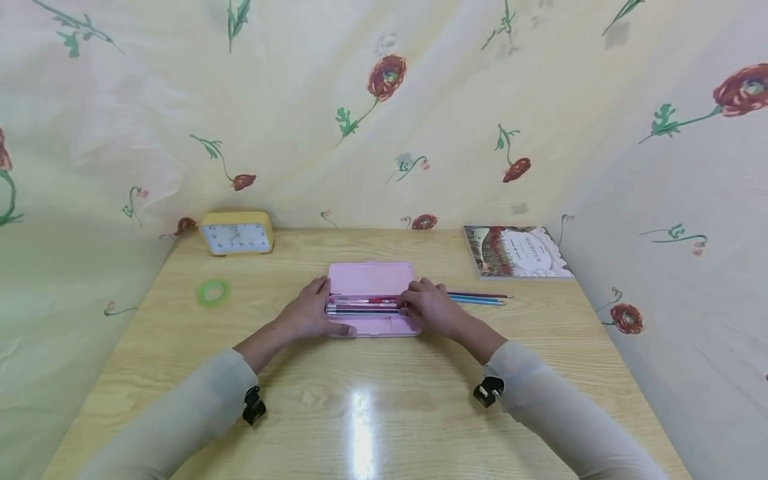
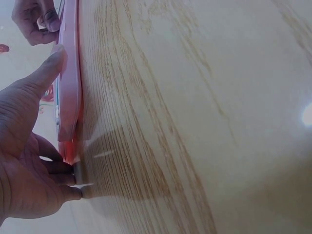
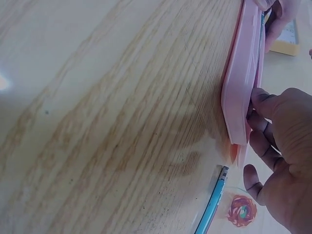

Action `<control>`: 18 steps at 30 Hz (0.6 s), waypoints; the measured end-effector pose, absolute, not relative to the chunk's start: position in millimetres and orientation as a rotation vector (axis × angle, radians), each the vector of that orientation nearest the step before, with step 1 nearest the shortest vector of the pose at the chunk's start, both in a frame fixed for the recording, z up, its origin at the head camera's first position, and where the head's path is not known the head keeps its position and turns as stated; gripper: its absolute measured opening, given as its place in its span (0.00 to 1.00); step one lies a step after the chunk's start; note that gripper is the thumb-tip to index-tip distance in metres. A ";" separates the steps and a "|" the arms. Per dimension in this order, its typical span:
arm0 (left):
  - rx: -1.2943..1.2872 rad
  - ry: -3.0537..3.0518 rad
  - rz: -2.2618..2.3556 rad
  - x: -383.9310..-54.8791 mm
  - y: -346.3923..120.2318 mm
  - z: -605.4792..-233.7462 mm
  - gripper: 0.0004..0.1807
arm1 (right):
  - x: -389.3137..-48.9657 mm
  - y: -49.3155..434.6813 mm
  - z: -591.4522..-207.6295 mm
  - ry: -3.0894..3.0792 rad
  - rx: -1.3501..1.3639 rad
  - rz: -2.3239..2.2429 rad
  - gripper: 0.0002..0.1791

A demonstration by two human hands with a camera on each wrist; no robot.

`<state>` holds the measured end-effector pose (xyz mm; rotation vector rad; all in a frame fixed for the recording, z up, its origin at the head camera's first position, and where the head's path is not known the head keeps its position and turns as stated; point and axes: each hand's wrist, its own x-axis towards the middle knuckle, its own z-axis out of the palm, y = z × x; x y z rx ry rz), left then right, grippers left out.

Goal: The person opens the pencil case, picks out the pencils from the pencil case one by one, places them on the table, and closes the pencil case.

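Note:
A pink pencil case (image 1: 372, 279) lies with its lid folded back on the wooden table, several pencils (image 1: 360, 310) and a red pen (image 1: 381, 301) along its tray. My left hand (image 1: 309, 310) grips the case's left end, thumb over the front rim and fingers round the side. At the right end, my right hand (image 1: 432, 307) has its thumb and fingers curled over the pencils' ends inside the tray; the hand partly hides them. In the right wrist view, the right fingertips (image 3: 261, 96) are right at the case's rim.
To the right of the case lie a few loose pencils (image 1: 480, 300), blue and dark red. A yellow clock (image 1: 237, 233) and a green tape roll (image 1: 213, 293) are on the left. A booklet (image 1: 519, 253) lies at the back right, before the flowered cloth (image 1: 300, 120).

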<state>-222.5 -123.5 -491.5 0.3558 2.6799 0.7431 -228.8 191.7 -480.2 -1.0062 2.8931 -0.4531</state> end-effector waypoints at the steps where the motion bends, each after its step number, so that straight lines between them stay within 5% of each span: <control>1: 0.348 2.680 0.749 -221.9 -124.1 -492.1 0.80 | -228.8 190.7 -480.6 2.888 -1.005 -0.452 0.07; 18: 0.361 2.681 0.767 -220.8 -126.0 -491.1 0.78 | -233.1 180.4 -481.0 2.884 -1.024 -0.462 0.06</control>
